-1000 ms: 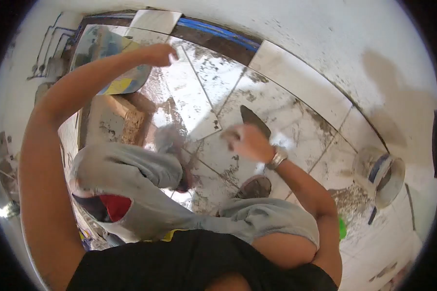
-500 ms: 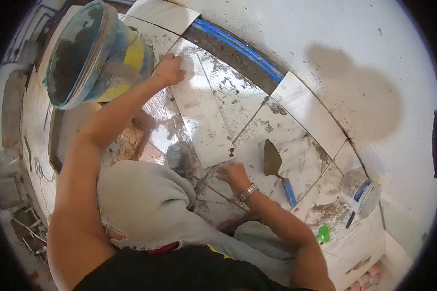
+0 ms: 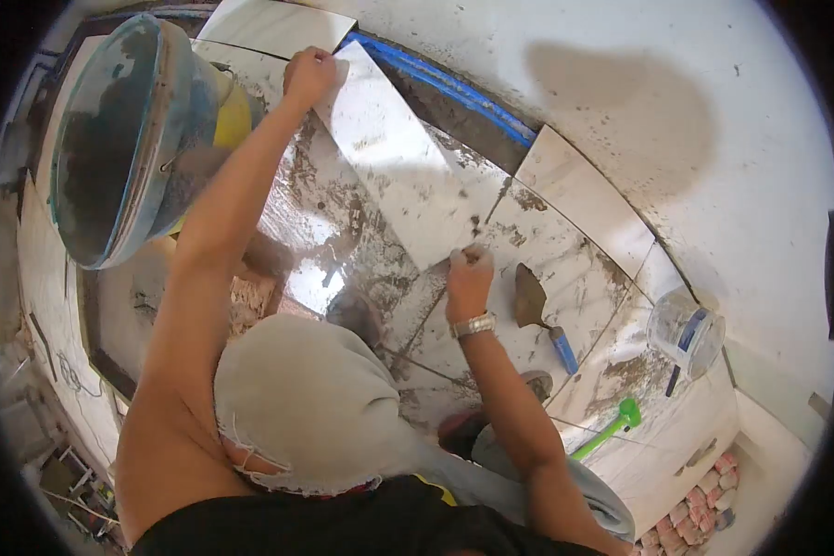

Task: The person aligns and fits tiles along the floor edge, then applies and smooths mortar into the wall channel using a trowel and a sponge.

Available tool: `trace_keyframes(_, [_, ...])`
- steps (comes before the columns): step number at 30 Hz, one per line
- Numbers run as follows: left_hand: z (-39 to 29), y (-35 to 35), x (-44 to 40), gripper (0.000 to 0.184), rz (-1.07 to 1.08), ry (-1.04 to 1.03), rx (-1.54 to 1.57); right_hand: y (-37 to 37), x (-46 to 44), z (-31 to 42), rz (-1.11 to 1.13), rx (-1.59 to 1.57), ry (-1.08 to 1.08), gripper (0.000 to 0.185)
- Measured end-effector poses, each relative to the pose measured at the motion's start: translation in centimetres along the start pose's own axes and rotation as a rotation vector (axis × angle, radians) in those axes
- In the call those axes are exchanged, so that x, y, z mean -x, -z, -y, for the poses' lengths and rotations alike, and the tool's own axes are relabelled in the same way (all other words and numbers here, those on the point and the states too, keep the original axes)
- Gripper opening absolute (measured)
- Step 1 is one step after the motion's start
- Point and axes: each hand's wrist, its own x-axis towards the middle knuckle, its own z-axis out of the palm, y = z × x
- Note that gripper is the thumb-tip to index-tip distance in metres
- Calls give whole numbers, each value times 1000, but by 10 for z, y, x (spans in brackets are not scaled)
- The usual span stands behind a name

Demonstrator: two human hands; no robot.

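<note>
A long white tile [image 3: 394, 148] slants across the tiled floor, its upper end reaching the edge of the dark strip [image 3: 454, 107] where blue pipes [image 3: 435, 83] run. At that upper end, my left hand [image 3: 311, 76] is closed on the tile's corner. My right hand [image 3: 470, 276] grips the lower end with curled fingers, a watch on its wrist. Just right of this hand a trowel [image 3: 531, 296] with a blue handle lies on the floor.
A large bucket [image 3: 162, 139] stands at upper left. To the right are a clear plastic container [image 3: 686, 334] and a green mallet [image 3: 626, 415]. White tiles [image 3: 584, 195] border the wall beyond the pipes' right end. My knee [image 3: 306, 389] is at lower centre.
The long tile, flat on the floor half a second ago, has been lifted and shifted toward the pipe strip. Both hands have moved up with it, and more of the green mallet shows.
</note>
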Motion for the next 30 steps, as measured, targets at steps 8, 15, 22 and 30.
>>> trace_keyframes(8, [-15, -16, -47, 34, 55, 86, 36, 17, -171, 44, -178, 159, 285, 28])
trace_keyframes(15, [-18, -21, -38, 40, 106, -141, -64, 21, -237, 58, -214, 398, 306, 28])
trace_keyframes(22, [-12, -19, 4, 39, -80, -122, 175, 15, -247, 60, -323, 582, 390, 25])
trace_keyframes(30, [19, -20, 44, 38, -209, -321, 36, 15, -236, 80, -254, 554, 293, 18])
